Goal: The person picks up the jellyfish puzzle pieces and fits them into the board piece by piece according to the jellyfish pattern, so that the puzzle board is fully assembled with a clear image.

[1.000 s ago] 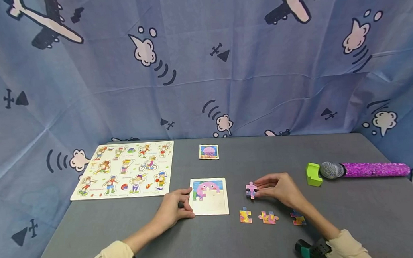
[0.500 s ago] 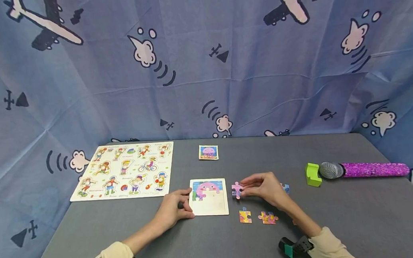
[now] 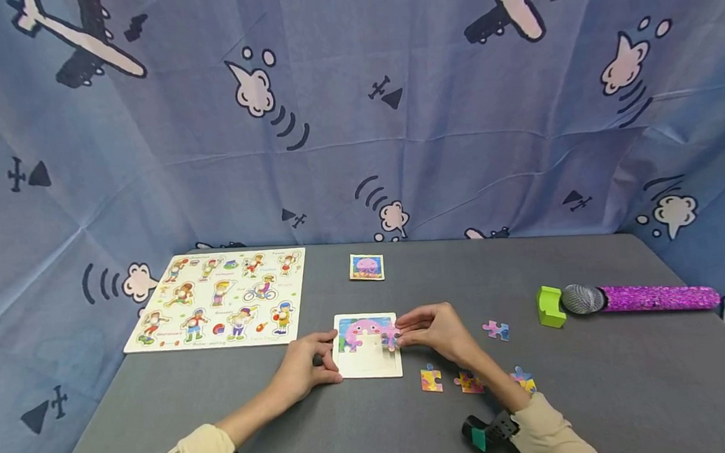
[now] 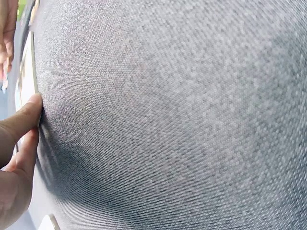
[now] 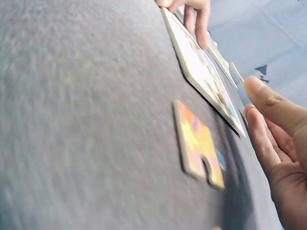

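Note:
My left hand (image 3: 307, 361) holds the left edge of a small square puzzle board (image 3: 359, 365), its thumb and fingers at the rim. Pink and blue pieces fill the board's upper part; the lower part is bare pale wood. Between the thumb and fingers of my right hand (image 3: 436, 333) is a pink puzzle piece (image 3: 390, 338), over the board's right side. In the right wrist view this puzzle piece (image 5: 237, 73) appears edge-on, raised above the board. A yellow puzzle piece (image 3: 431, 379) lies just right of the board.
More loose pieces lie to the right: a yellow-pink piece (image 3: 469, 382), a blue-yellow piece (image 3: 525, 381) and a pink-blue piece (image 3: 496, 330). Behind the board sits a small picture tile (image 3: 366, 267). A large sports-picture board (image 3: 216, 300) is at left; a green block (image 3: 550, 307) and glittery microphone (image 3: 645, 298) at right.
My right hand has carried the pink puzzle piece leftward, from beside the board to over its right side. The left hand has stayed at the board's edge.

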{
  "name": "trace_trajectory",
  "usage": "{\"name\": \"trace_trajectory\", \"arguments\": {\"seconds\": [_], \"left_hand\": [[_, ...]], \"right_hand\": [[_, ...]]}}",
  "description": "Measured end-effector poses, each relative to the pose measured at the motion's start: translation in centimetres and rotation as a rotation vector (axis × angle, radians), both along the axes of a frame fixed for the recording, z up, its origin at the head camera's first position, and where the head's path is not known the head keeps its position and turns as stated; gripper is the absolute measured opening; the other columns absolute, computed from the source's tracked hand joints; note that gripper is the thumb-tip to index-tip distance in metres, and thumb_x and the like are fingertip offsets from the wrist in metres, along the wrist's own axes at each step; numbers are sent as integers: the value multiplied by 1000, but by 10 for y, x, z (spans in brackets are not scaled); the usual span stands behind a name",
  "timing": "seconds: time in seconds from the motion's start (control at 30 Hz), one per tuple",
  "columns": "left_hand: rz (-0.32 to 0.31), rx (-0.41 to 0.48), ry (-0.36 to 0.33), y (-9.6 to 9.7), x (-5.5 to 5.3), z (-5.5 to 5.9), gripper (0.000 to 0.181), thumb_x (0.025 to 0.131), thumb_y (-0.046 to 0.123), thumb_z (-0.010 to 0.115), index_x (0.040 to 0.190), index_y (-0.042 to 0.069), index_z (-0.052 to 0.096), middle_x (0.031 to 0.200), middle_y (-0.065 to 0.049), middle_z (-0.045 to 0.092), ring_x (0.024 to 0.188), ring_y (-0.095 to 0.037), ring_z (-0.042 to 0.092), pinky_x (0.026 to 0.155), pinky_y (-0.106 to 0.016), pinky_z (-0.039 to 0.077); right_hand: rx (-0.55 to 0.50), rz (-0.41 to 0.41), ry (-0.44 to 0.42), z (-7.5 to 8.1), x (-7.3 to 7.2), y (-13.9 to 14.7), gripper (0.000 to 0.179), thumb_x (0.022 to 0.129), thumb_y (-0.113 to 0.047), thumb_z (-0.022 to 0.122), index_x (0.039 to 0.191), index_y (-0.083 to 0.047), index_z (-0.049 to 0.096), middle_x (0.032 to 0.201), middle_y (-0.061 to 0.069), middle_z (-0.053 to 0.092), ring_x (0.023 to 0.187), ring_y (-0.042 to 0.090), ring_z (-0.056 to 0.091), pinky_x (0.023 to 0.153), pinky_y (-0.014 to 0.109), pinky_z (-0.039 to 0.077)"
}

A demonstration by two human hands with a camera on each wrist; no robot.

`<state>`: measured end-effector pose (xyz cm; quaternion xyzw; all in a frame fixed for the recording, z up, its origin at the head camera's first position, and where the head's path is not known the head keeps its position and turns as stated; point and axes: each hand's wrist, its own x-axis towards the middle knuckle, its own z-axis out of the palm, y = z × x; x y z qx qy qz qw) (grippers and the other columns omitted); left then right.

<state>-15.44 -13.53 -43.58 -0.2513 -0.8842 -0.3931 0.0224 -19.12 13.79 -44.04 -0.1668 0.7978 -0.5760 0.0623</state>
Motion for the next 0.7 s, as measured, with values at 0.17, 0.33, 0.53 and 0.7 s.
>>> {"name": "trace_trajectory", "arguments": {"seconds": [0.17,0.33,0.53,0.7], "left_hand": [[-5,4,23,-1,1,1,27,62,4,86,57,10,60,119,-23,63,107,-36,62,90,-50,47],[-6,10,30,-1,2,0,27,61,3,86,57,10,60,119,-24,63,108,-37,61,90,-50,46],[-9,-7,21,-1,-1,-2,26,62,4,86,57,11,61,120,-23,63,107,-35,63,90,-49,47],[-14,-16,26,-2,-2,-2,27,63,6,86,57,12,60,120,-22,63,107,-35,62,90,-49,47]], "right_hand": [[-30,16,38,-5,-2,-15,29,72,-2,81,97,9,70,92,21,71,80,21,71,69,26,56],[-26,16,68,-9,-4,-30,27,72,0,80,95,9,71,89,21,71,76,22,71,67,26,56],[69,-21,70,-7,-3,-42,24,70,-1,82,91,6,72,84,15,72,69,19,69,61,22,55],[172,-48,135,-5,-3,-47,23,67,-4,85,87,1,74,78,7,72,63,10,65,57,20,53]]}}
